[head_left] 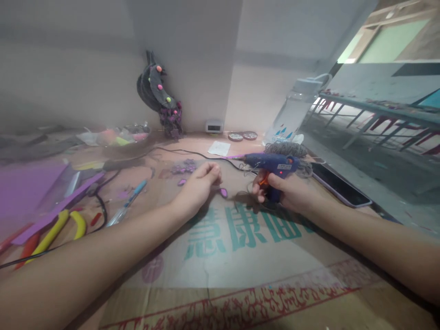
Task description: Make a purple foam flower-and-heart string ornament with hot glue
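Note:
My right hand (287, 190) is wrapped round the handle of a blue glue gun (266, 161), with fingers by its orange trigger (264, 179). The gun's nozzle points left, and a small red light glows on its body. My left hand (202, 183) is closed in a pinch to the left of the nozzle. A small purple petal-shaped piece (223, 193) with a dark edge is just below and right of those fingertips; whether they hold it by a thin end I cannot tell. Another such piece (182, 182) and a cluster of purple flowers (185, 167) lie beyond my left wrist.
Printed cardboard (237, 261) covers the table. At left lie purple sheets (30, 188), yellow-handled pliers (51, 233) and a blue pen (135, 195). A decorated dark crescent (154, 89) leans on the wall. Grey yarn (288, 150), a water bottle (292, 110) and a phone (340, 184) are at right.

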{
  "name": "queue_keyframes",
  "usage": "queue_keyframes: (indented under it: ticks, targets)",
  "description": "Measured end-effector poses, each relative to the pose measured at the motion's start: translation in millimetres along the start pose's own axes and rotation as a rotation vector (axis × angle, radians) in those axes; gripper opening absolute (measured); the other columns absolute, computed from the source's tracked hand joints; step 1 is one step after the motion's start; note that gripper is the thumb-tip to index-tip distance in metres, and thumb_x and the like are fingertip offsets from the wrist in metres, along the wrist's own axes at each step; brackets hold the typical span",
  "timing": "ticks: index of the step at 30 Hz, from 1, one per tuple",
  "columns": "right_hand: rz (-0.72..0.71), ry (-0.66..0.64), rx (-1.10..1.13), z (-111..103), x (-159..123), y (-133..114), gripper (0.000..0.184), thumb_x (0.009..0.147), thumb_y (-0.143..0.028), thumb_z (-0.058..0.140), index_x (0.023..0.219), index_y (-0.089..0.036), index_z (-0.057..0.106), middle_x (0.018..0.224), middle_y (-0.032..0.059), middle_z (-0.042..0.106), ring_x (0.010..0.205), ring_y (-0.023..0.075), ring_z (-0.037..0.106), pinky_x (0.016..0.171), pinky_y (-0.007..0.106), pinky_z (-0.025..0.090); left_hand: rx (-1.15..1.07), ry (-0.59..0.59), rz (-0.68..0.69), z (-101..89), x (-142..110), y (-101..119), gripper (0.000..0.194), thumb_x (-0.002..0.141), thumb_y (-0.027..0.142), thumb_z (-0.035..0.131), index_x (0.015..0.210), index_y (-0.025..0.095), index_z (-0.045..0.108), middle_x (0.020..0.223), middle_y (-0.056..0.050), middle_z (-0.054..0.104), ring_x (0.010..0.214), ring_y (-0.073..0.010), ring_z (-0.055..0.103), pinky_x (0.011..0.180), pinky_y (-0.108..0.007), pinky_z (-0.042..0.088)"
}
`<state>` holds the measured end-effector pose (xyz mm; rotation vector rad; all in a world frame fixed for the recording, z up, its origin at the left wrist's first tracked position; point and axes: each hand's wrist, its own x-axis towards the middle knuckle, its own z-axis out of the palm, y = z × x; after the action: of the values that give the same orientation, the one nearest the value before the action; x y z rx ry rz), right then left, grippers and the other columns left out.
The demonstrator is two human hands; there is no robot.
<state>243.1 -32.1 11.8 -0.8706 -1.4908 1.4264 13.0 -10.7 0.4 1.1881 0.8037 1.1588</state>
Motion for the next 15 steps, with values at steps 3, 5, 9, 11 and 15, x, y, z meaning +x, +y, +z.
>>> queue_keyframes:
  ticks: [3,5,9,11,15]
  targets:
    - [-0.074,0.166,-0.035,-1.8,3.6,-7.4,0.044,0.072,-0.061,0.079,0.081,-0.020,0.065,0.072,0.0025,0.071,0.056,0.0146,0.065,0.054,0.027,0.056,-0.038,0.088,0.022,-0.7,2.5,1.6,0.023,0.097,0.018,0.048,0.074,0.017,0.048,0.067,0.003,0.050,0.064,-0.0087,0.048,0.061,-0.016,0.042]
    - [-0.104,0.272,-0.044,-4.3,6.7,-6.0,0.044,0.070,-0.060,0.080,0.080,-0.020,0.065,0.069,0.0014,0.069,0.054,0.0138,0.064,0.053,0.026,0.055,-0.075,0.085,0.000,0.5,1.7,2.7,0.026,0.098,0.021,0.047,0.072,0.018,0.046,0.062,0.004,0.047,0.058,-0.0086,0.045,0.056,-0.016,0.040]
    - [-0.078,0.365,-0.050,-11.6,12.3,10.1,0.042,0.071,-0.056,0.081,0.079,-0.018,0.065,0.064,0.0000,0.067,0.051,0.0124,0.062,0.051,0.025,0.054,-0.050,0.025,-0.025,1.7,0.5,3.2,0.026,0.097,0.025,0.048,0.072,0.017,0.050,0.058,0.005,0.043,0.049,-0.0079,0.040,0.048,-0.018,0.036]
    - [-0.054,0.367,-0.056,-14.5,13.7,17.7,0.041,0.072,-0.054,0.081,0.081,-0.017,0.064,0.064,-0.0002,0.067,0.050,0.0128,0.062,0.050,0.026,0.054,0.037,-0.001,-0.022,-2.0,3.7,6.7,0.022,0.094,0.028,0.055,0.075,0.016,0.055,0.060,0.004,0.048,0.050,-0.0083,0.045,0.049,-0.019,0.038]
    - [-0.026,0.350,-0.039,-14.6,13.3,20.7,0.042,0.072,-0.053,0.081,0.084,-0.017,0.062,0.063,-0.0008,0.065,0.050,0.0138,0.061,0.049,0.028,0.053,0.254,-0.048,0.031,-9.0,3.4,35.4,0.022,0.088,0.034,0.066,0.077,0.015,0.064,0.070,0.000,0.064,0.064,-0.0098,0.057,0.062,-0.021,0.046]
